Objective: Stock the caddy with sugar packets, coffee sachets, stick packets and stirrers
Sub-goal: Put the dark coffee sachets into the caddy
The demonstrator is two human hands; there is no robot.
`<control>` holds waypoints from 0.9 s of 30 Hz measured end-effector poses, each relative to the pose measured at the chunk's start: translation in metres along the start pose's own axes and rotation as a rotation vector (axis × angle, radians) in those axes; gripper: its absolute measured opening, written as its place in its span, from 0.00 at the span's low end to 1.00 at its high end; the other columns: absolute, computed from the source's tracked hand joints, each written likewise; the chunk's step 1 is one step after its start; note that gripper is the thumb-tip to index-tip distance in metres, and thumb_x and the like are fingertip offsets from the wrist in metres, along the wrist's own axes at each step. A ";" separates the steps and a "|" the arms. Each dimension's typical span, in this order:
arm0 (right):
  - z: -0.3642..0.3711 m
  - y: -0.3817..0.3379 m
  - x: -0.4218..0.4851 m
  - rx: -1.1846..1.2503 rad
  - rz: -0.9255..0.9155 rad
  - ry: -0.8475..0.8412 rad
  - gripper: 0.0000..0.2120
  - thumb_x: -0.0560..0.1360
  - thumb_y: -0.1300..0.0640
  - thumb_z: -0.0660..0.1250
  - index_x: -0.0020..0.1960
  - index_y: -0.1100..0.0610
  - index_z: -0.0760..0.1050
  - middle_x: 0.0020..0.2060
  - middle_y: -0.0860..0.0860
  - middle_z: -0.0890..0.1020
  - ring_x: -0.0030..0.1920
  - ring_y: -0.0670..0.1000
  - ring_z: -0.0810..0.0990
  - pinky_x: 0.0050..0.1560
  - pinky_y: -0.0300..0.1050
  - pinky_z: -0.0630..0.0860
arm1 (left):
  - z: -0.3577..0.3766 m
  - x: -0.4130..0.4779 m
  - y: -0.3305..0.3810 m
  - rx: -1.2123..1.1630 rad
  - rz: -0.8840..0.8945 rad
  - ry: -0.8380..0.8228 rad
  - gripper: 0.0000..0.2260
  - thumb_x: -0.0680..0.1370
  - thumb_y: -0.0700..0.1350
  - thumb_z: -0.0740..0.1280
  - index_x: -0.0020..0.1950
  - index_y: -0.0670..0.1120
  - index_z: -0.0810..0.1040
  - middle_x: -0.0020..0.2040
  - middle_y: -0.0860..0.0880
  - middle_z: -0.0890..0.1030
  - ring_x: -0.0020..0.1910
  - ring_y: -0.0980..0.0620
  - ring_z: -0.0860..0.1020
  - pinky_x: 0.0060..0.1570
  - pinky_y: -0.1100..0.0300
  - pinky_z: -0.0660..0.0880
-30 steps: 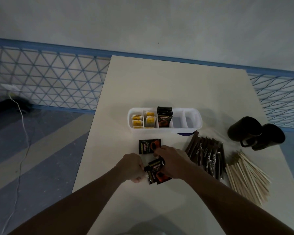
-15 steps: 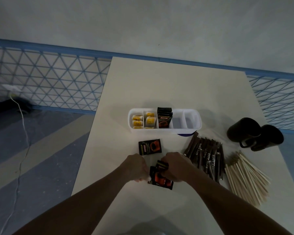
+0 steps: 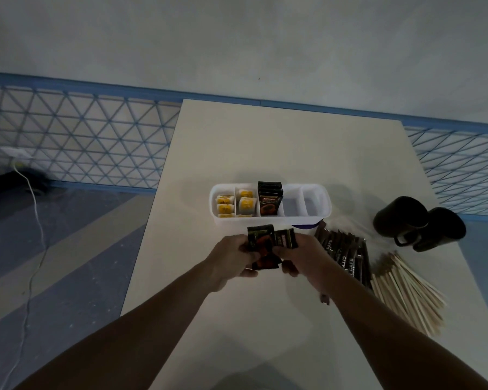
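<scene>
The left hand (image 3: 228, 260) and right hand (image 3: 304, 257) both curl around a small bundle of dark coffee sachets (image 3: 261, 240), held just in front of the caddy (image 3: 279, 220). Sugar packets (image 3: 226, 205) fill the caddy's two left compartments, so the coffee step looks to be under way. The next move calls for squaring the bundle and lowering it upright into the third compartment. Stick packets (image 3: 347, 254) and stirrers (image 3: 406, 294) wait on the desk (image 3: 265, 150), right of the caddy.
</scene>
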State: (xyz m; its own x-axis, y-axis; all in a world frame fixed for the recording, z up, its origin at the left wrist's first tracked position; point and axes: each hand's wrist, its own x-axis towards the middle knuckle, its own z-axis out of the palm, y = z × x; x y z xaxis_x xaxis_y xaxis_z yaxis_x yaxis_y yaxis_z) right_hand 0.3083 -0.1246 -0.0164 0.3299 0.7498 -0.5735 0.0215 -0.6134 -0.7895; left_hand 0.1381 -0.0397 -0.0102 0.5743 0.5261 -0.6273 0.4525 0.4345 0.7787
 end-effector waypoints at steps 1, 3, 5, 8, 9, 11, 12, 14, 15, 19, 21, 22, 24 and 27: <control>0.000 -0.002 0.001 -0.003 -0.013 0.021 0.04 0.76 0.67 0.69 0.50 0.65 0.78 0.35 0.59 0.81 0.28 0.51 0.77 0.26 0.43 0.69 | 0.000 0.001 0.001 -0.005 0.003 0.024 0.11 0.79 0.34 0.66 0.60 0.43 0.76 0.55 0.43 0.82 0.53 0.44 0.82 0.51 0.46 0.82; -0.004 -0.007 0.002 -0.001 -0.034 0.069 0.04 0.76 0.68 0.68 0.51 0.65 0.76 0.35 0.60 0.81 0.27 0.50 0.77 0.26 0.43 0.71 | 0.000 0.002 0.002 -0.007 0.002 0.062 0.09 0.80 0.35 0.64 0.58 0.42 0.77 0.52 0.41 0.83 0.48 0.41 0.84 0.49 0.44 0.82; -0.011 -0.012 0.002 -0.043 -0.040 0.070 0.04 0.77 0.68 0.67 0.52 0.64 0.75 0.32 0.58 0.80 0.25 0.48 0.76 0.26 0.42 0.71 | -0.002 0.004 0.003 -0.011 0.001 0.101 0.08 0.80 0.35 0.62 0.56 0.43 0.77 0.49 0.40 0.84 0.45 0.39 0.85 0.47 0.43 0.82; -0.020 -0.017 -0.001 -0.279 -0.053 -0.083 0.05 0.76 0.66 0.70 0.50 0.60 0.76 0.30 0.56 0.81 0.27 0.50 0.75 0.31 0.44 0.72 | -0.006 0.006 0.003 0.023 0.016 0.166 0.08 0.80 0.35 0.63 0.56 0.42 0.78 0.50 0.42 0.83 0.44 0.43 0.85 0.47 0.45 0.83; -0.021 -0.020 -0.002 -0.350 -0.068 -0.137 0.07 0.74 0.66 0.72 0.49 0.59 0.77 0.30 0.55 0.81 0.28 0.49 0.76 0.30 0.43 0.72 | -0.007 0.006 0.003 0.033 0.023 0.177 0.07 0.79 0.35 0.64 0.56 0.42 0.79 0.50 0.42 0.83 0.44 0.43 0.85 0.46 0.46 0.83; -0.020 -0.024 -0.002 -0.392 -0.096 -0.163 0.14 0.71 0.66 0.75 0.53 0.57 0.75 0.31 0.52 0.82 0.26 0.46 0.76 0.27 0.38 0.71 | -0.007 0.006 0.004 0.037 0.029 0.180 0.07 0.78 0.35 0.67 0.55 0.40 0.79 0.50 0.42 0.83 0.44 0.44 0.85 0.45 0.47 0.83; -0.018 -0.026 -0.002 -0.369 -0.102 -0.141 0.18 0.70 0.66 0.76 0.55 0.56 0.74 0.31 0.51 0.82 0.25 0.44 0.76 0.25 0.37 0.71 | -0.007 0.006 0.005 0.027 0.029 0.177 0.06 0.78 0.34 0.67 0.54 0.39 0.79 0.49 0.42 0.83 0.44 0.44 0.85 0.45 0.47 0.83; -0.015 -0.028 -0.001 -0.312 -0.105 -0.091 0.25 0.69 0.67 0.77 0.59 0.53 0.71 0.31 0.51 0.82 0.24 0.43 0.76 0.25 0.37 0.70 | -0.006 0.005 0.006 0.004 0.029 0.168 0.06 0.77 0.34 0.69 0.53 0.39 0.80 0.48 0.41 0.84 0.43 0.44 0.85 0.46 0.46 0.83; -0.013 -0.029 -0.001 -0.294 -0.104 -0.079 0.28 0.68 0.66 0.78 0.61 0.51 0.70 0.32 0.52 0.81 0.24 0.43 0.76 0.25 0.37 0.71 | -0.005 0.004 0.006 0.001 0.031 0.165 0.06 0.76 0.34 0.69 0.53 0.39 0.80 0.48 0.41 0.84 0.43 0.44 0.85 0.46 0.46 0.83; -0.007 -0.032 0.000 -0.259 -0.092 -0.102 0.19 0.71 0.63 0.77 0.58 0.56 0.75 0.32 0.54 0.81 0.25 0.44 0.76 0.27 0.38 0.71 | -0.005 0.003 0.006 -0.022 0.050 0.163 0.06 0.75 0.32 0.68 0.49 0.39 0.80 0.47 0.40 0.84 0.42 0.43 0.85 0.45 0.46 0.83; -0.007 -0.032 0.001 -0.255 -0.093 -0.100 0.12 0.72 0.63 0.76 0.53 0.62 0.78 0.32 0.55 0.81 0.25 0.43 0.75 0.29 0.39 0.72 | -0.007 0.004 0.007 -0.016 0.052 0.174 0.05 0.75 0.31 0.69 0.47 0.40 0.80 0.47 0.40 0.83 0.42 0.43 0.85 0.44 0.47 0.83; -0.007 -0.031 0.001 -0.240 -0.091 -0.095 0.11 0.72 0.63 0.76 0.51 0.64 0.78 0.32 0.55 0.80 0.25 0.43 0.75 0.30 0.39 0.72 | -0.008 0.004 0.007 -0.012 0.055 0.172 0.05 0.75 0.32 0.69 0.47 0.40 0.80 0.47 0.40 0.83 0.42 0.43 0.85 0.43 0.48 0.83; -0.007 -0.030 0.003 -0.210 -0.084 -0.091 0.09 0.72 0.63 0.75 0.50 0.64 0.79 0.33 0.55 0.81 0.26 0.44 0.76 0.30 0.40 0.72 | -0.011 0.004 0.007 -0.008 0.064 0.140 0.03 0.76 0.34 0.69 0.49 0.39 0.81 0.47 0.40 0.84 0.43 0.44 0.85 0.44 0.50 0.83; -0.007 -0.028 0.007 -0.200 -0.080 -0.087 0.06 0.73 0.63 0.74 0.48 0.61 0.79 0.32 0.56 0.82 0.27 0.47 0.76 0.30 0.41 0.72 | -0.012 0.002 0.009 -0.040 0.065 0.031 0.05 0.79 0.39 0.67 0.52 0.40 0.81 0.47 0.41 0.85 0.43 0.46 0.84 0.48 0.51 0.82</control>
State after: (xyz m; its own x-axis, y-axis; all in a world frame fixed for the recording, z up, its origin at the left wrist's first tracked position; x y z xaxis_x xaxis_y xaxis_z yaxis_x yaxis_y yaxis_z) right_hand 0.3163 -0.1037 0.0037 0.2369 0.8111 -0.5348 0.2339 -0.5819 -0.7789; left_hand 0.1358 -0.0260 -0.0045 0.5799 0.5763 -0.5758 0.3867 0.4274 0.8172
